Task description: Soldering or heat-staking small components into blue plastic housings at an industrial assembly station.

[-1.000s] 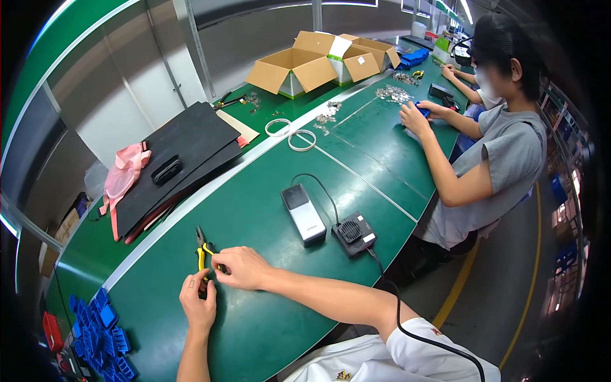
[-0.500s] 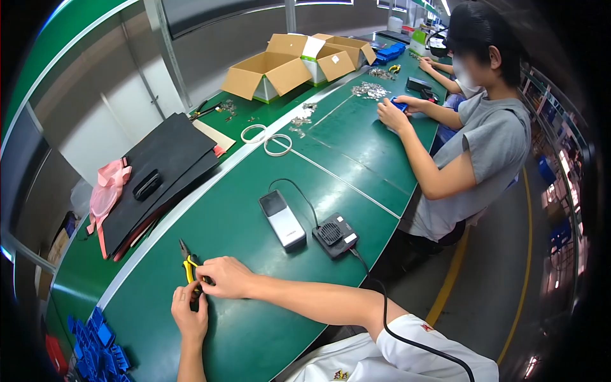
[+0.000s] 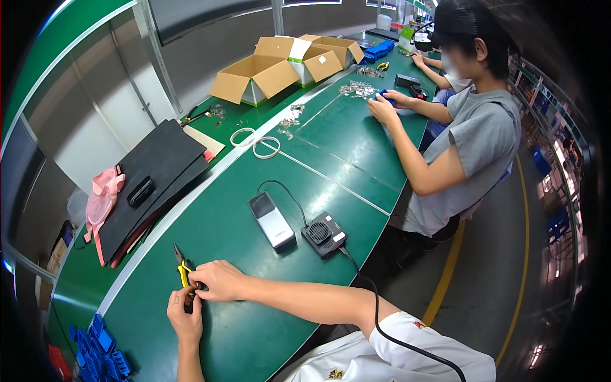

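A pair of pliers [image 3: 182,266] with yellow and black handles lies on the green bench, jaws pointing away from me. My left hand [image 3: 184,316] is closed in a pinch just below the handles, with something dark between thumb and fingers. From the right, my right hand [image 3: 219,280] reaches over with curled fingers that meet the left fingertips beside the handles. The fingers cover most of what they hold, so its kind does not show. A pile of blue plastic parts [image 3: 98,350] is left of my left hand.
Right of my hands lie a grey-white box-shaped device [image 3: 272,223] and a cabled black fan unit [image 3: 324,234]. Beyond are two white rings [image 3: 266,148], metal pieces [image 3: 358,89], open cartons [image 3: 254,79] and black sheets [image 3: 153,181]. A co-worker [image 3: 477,140] sits at right, holding a blue part.
The whole view has shifted slightly, moving the bench things left in the picture. My hands stay together by the pliers, with only small finger movements.
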Available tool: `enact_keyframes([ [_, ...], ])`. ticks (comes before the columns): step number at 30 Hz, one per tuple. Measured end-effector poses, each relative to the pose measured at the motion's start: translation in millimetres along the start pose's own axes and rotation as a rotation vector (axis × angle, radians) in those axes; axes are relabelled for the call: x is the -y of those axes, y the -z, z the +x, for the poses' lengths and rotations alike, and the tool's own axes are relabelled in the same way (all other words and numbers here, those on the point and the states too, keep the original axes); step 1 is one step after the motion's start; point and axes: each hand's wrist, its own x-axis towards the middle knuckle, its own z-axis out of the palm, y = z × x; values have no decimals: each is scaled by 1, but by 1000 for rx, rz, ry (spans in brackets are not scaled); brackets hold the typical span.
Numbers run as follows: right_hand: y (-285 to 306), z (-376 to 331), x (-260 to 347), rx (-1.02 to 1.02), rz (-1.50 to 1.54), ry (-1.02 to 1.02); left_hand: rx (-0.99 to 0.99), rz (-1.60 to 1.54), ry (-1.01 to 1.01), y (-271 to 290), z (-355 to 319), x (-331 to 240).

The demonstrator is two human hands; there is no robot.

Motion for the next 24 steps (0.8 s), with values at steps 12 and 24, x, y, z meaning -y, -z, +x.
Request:
enact_keyframes([
  [12,-1,-1,1,-5,-3,7,-11,1,-18,0,0,-2],
  [24,11,4,-2,-144,18,14,-190,47,65,8,0,22],
])
